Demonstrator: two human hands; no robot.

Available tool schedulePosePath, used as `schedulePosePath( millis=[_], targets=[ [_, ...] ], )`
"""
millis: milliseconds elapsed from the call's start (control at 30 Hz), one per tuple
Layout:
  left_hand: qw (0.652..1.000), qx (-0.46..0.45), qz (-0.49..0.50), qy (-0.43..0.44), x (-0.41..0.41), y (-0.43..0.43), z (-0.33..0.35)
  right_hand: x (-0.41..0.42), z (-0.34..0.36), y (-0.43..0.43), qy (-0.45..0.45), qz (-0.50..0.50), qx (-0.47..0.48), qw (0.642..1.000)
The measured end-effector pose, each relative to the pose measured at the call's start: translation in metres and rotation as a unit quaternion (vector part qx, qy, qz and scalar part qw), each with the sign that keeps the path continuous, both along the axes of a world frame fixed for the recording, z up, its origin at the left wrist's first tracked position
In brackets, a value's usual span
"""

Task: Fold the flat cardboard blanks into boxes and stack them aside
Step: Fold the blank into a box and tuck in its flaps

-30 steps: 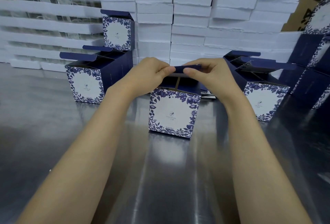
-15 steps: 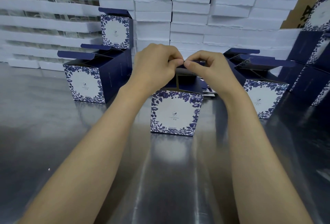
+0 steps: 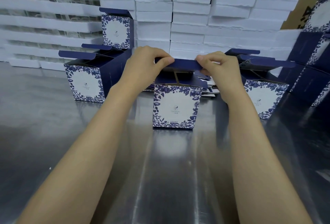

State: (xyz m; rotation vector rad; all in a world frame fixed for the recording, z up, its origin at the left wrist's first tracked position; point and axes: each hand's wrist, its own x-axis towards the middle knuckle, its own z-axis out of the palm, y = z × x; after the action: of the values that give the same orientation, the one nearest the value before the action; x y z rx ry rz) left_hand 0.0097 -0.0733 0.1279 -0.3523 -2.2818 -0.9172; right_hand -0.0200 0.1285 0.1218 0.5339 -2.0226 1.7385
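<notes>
Mostly hidden inside, the box (image 3: 175, 105) has its lid flap (image 3: 185, 64) pinched by curled fingers (image 3: 165, 60) of the left hand (image 3: 142, 66) and right hand (image 3: 221, 68); flat blanks (image 3: 211, 90) behind barely show

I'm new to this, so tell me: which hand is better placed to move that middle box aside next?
Left, probably. The left hand pinches the lid flap on the side where a stacked box stands, though the right hand pinches it too.

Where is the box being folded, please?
Head view: the box stands centre on the table between two open boxes; left hand and right hand pinch its flap.
</notes>
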Motion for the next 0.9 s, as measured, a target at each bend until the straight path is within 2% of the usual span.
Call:
schedulePosePath(
  millis=[133, 267, 367, 467, 567, 633, 767, 900],
  targets=[
    [0.999, -0.016, 0.04, 0.01, -0.002, -0.001, -0.002, -0.001, 0.001, 0.006, -0.057, 0.031, -0.059, 0.996],
    [0.993, -0.021, 0.096, 0.063, 0.002, 0.006, -0.002, 0.001, 0.005, 0.01, -0.083, 0.06, -0.104, 0.989],
    [0.997, -0.013, 0.072, 0.016, 0.005, 0.008, 0.001, 0.002, 0.009, 0.016, -0.114, 0.054, -0.112, 0.986],
    [0.997, 0.024, 0.006, -0.068, 0.007, 0.006, 0.004, 0.003, 0.01, 0.023, -0.141, 0.062, -0.046, 0.987],
    [0.977, -0.1, 0.016, -0.189, 0.003, 0.004, -0.002, 0.001, 0.005, 0.024, -0.149, 0.026, 0.084, 0.985],
    [0.952, -0.154, 0.027, -0.264, 0.001, 0.006, -0.008, -0.001, 0.0, 0.019, -0.168, -0.003, 0.116, 0.979],
    [0.946, -0.148, 0.018, -0.288, -0.002, 0.006, -0.012, 0.002, -0.007, 0.01, -0.228, 0.037, 0.089, 0.969],
    [0.954, -0.122, 0.016, -0.273, -0.004, -0.005, -0.011, 0.006, 0.01, 0.012, -0.232, 0.031, 0.171, 0.957]
  ],
)
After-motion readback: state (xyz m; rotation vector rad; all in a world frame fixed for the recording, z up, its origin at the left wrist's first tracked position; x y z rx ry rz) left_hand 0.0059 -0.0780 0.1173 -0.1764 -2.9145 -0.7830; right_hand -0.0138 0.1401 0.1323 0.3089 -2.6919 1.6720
